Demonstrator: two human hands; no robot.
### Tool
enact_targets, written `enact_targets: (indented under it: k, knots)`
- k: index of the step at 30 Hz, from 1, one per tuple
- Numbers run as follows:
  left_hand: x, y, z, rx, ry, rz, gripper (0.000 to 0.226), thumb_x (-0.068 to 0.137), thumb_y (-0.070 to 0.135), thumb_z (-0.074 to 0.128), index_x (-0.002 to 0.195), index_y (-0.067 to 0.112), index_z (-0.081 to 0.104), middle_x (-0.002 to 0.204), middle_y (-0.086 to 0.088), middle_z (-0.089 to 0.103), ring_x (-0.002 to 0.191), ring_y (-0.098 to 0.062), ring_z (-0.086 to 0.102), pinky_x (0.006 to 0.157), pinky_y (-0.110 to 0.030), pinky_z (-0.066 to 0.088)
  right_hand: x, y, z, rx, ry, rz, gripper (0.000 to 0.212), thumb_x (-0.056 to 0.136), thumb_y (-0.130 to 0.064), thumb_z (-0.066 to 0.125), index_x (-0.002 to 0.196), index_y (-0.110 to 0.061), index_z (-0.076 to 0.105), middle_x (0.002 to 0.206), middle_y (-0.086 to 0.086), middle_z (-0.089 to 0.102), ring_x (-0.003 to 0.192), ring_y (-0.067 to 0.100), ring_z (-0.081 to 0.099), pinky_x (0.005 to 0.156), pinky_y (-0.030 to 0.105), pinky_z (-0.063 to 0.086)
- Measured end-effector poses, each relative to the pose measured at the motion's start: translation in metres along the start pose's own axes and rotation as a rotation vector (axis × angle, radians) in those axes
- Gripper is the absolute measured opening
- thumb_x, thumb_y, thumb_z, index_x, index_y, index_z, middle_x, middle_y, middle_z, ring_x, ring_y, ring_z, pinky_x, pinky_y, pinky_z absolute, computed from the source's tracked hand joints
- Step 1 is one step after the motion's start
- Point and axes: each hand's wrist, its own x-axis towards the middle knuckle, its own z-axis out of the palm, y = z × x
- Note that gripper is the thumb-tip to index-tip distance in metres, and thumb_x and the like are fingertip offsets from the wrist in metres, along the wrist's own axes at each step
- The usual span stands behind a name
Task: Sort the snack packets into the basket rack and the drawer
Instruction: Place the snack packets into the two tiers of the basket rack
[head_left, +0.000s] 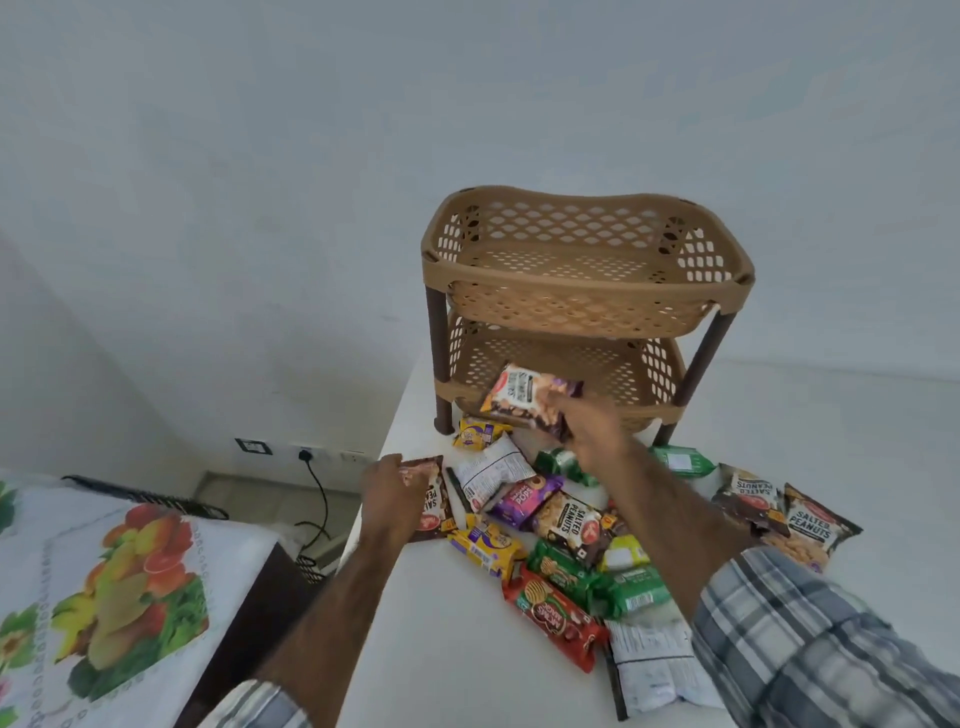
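A tan two-tier basket rack (587, 283) with dark legs stands at the back of the white counter; both tiers look bare. My right hand (592, 428) holds a salted peanuts packet (524, 397) just in front of the lower tier's rim. My left hand (389, 499) grips another brown peanuts packet (431, 493) lying at the counter's left edge. Between and in front of my hands lies a pile of several snack packets (566, 525): purple, yellow, green, red and white ones. Two more peanut packets (779, 512) lie at the right. No drawer is in view.
The white counter (447, 639) ends on the left, close to my left hand. Below on the left stands a table with a fruit-print cloth (114, 582). A wall socket with a black cable (311, 467) sits low on the wall behind.
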Motion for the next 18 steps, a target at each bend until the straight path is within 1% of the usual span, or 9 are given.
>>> enact_targets:
  k: [2,3,7,10,12,13,15,16,18]
  knots:
    - [0.014,-0.012,0.007,0.06,-0.032,-0.071,0.062,0.089,0.029,0.068,0.143,0.006,0.046,0.138,-0.019,0.048,0.128,-0.035,0.05,0.102,-0.04,0.044,0.023,-0.016,0.006,-0.026,0.078,-0.041,0.015,0.083,-0.006,0.08,0.09,-0.004,0.067,0.089,0.014,0.072,0.072,0.026,0.072,0.062,0.043,0.064]
    - [0.018,-0.017,0.011,0.09,-0.051,-0.095,0.068,0.089,0.027,0.069,0.147,0.006,0.04,0.142,-0.02,0.044,0.131,-0.036,0.046,0.105,-0.043,0.042,0.035,-0.023,0.01,-0.04,0.095,-0.051,0.016,0.084,-0.006,0.08,0.094,-0.002,0.068,0.092,0.015,0.072,0.073,0.027,0.073,0.063,0.044,0.064]
    - [0.021,-0.029,0.026,0.266,-0.088,-0.082,0.067,0.092,0.023,0.063,0.149,0.008,0.031,0.137,-0.023,0.046,0.126,-0.04,0.046,0.103,-0.048,0.042,0.081,-0.034,0.029,-0.083,0.09,-0.024,0.032,0.087,-0.005,0.077,0.116,-0.001,0.064,0.108,0.015,0.071,0.083,0.029,0.072,0.072,0.049,0.063]
    - [0.025,-0.032,0.031,0.299,-0.067,-0.068,0.063,0.096,0.014,0.051,0.153,0.009,0.025,0.134,-0.022,0.049,0.122,-0.039,0.049,0.099,-0.048,0.043,0.11,-0.035,0.049,-0.152,0.079,0.051,0.029,0.091,-0.009,0.073,0.117,-0.006,0.061,0.107,0.011,0.069,0.081,0.026,0.068,0.059,0.041,0.06]
    - [0.034,-0.036,0.031,0.213,-0.02,-0.111,0.056,0.091,0.012,0.049,0.146,0.013,0.036,0.126,-0.019,0.057,0.115,-0.037,0.055,0.089,-0.046,0.05,0.127,-0.032,0.062,-0.216,0.045,0.079,0.034,0.092,-0.01,0.071,0.125,-0.005,0.061,0.116,0.012,0.07,0.082,0.024,0.07,0.047,0.031,0.054]
    - [0.039,-0.036,0.029,0.154,-0.011,-0.146,0.052,0.088,0.013,0.052,0.14,0.015,0.042,0.122,-0.015,0.061,0.109,-0.033,0.059,0.083,-0.042,0.052,0.136,-0.03,0.068,-0.249,0.022,0.095,0.036,0.094,-0.008,0.069,0.128,-0.003,0.059,0.119,0.012,0.069,0.089,0.025,0.071,0.046,0.029,0.052]
    - [0.049,-0.038,0.025,0.052,-0.024,-0.2,0.045,0.085,0.018,0.063,0.128,0.021,0.05,0.112,-0.004,0.068,0.096,-0.021,0.067,0.075,-0.034,0.056,0.146,-0.025,0.078,-0.363,-0.031,0.127,0.032,0.099,-0.004,0.06,0.13,0.002,0.057,0.116,0.014,0.067,0.1,0.029,0.068,0.059,0.032,0.055]
    - [0.05,-0.034,0.021,0.008,-0.035,-0.22,0.041,0.084,0.019,0.069,0.122,0.023,0.054,0.107,0.001,0.071,0.089,-0.015,0.07,0.07,-0.031,0.057,0.149,-0.022,0.081,-0.436,-0.061,0.143,0.029,0.101,-0.003,0.056,0.129,0.004,0.057,0.106,0.014,0.067,0.092,0.029,0.068,0.064,0.033,0.054]
    - [0.051,-0.029,0.017,-0.035,-0.067,-0.248,0.025,0.084,0.016,0.074,0.105,0.022,0.062,0.091,0.006,0.072,0.074,-0.008,0.069,0.059,-0.024,0.053,0.156,-0.014,0.085,-0.567,-0.095,0.139,0.024,0.101,0.0,0.05,0.123,0.006,0.06,0.083,0.011,0.062,0.066,0.022,0.06,0.055,0.03,0.05]
